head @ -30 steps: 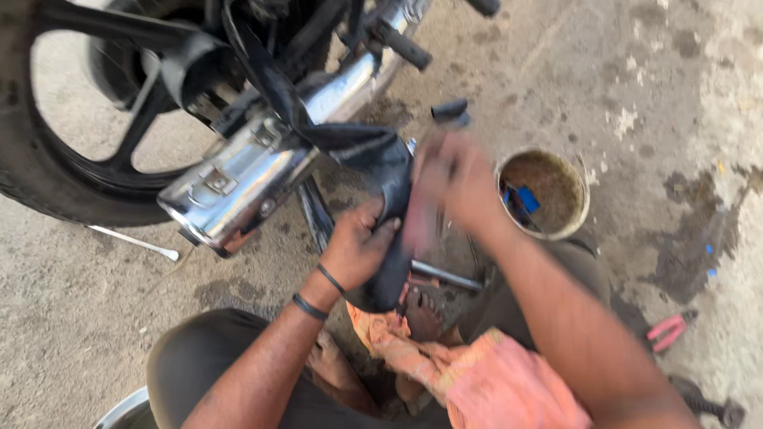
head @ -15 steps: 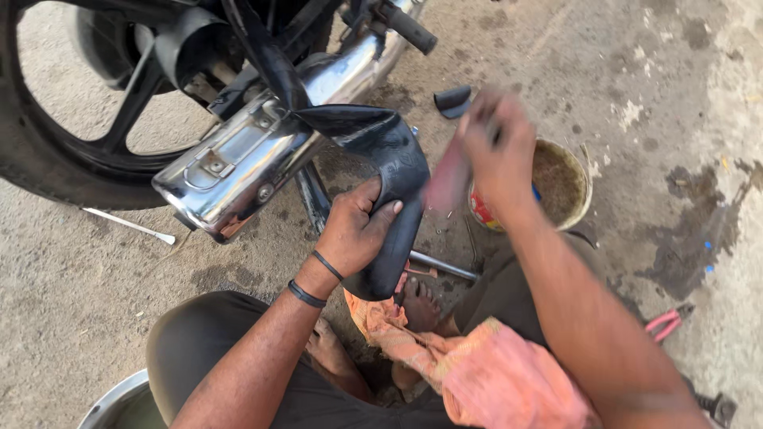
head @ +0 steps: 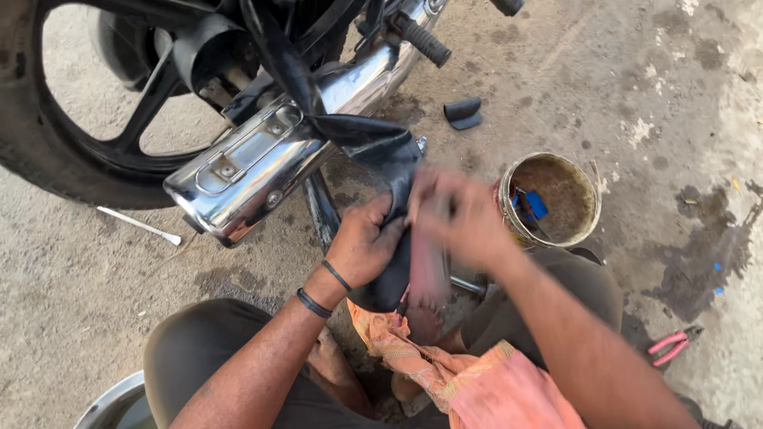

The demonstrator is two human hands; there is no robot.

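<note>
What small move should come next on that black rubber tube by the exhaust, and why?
Probably another rubbing stroke down the black inner tube. The left hand grips the tube, folded over its fingers and trailing up towards the wheel, beside the chrome exhaust. The right hand is motion-blurred against the tube with something reddish I cannot identify, so the rubbing looks unfinished.

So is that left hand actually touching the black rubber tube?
Touching. The head view shows the left hand wrapped around the black rubber inner tube, its fingers pressed into the rubber with no gap.
</note>
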